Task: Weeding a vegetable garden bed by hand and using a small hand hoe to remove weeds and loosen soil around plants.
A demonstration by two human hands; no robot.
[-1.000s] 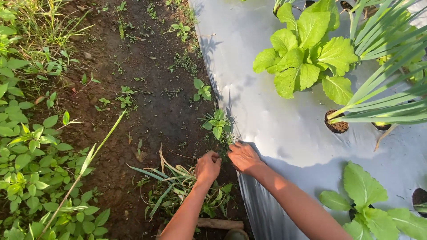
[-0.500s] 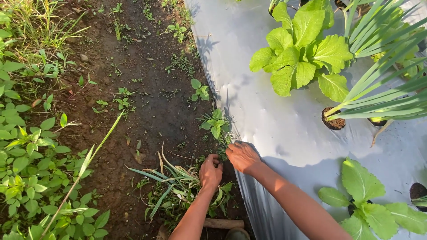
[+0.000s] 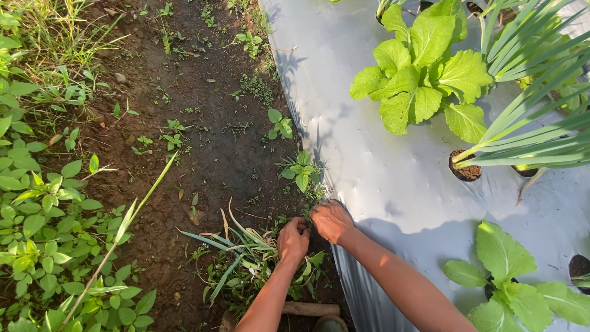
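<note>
My left hand (image 3: 292, 240) is down on a heap of pulled weeds and grass blades (image 3: 241, 259) in the dirt furrow, fingers curled around some stems. My right hand (image 3: 332, 221) is beside it at the edge of the silver plastic mulch sheet (image 3: 369, 123), fingers curled down into small weeds at the sheet's hem; what they grip is hidden. A small leafy weed (image 3: 300, 170) still stands in the soil just beyond both hands.
Leafy green vegetables (image 3: 424, 67) and long onion-like leaves (image 3: 528, 117) grow through holes in the sheet; another leafy plant (image 3: 510, 276) is at lower right. A bare soil path (image 3: 196, 123) runs on the left, bordered by dense weeds (image 3: 43, 233). A wooden handle (image 3: 301, 308) lies below.
Both hands have drawn slightly back toward me from the standing weed. The left hand has closed more tightly over the pulled stems.
</note>
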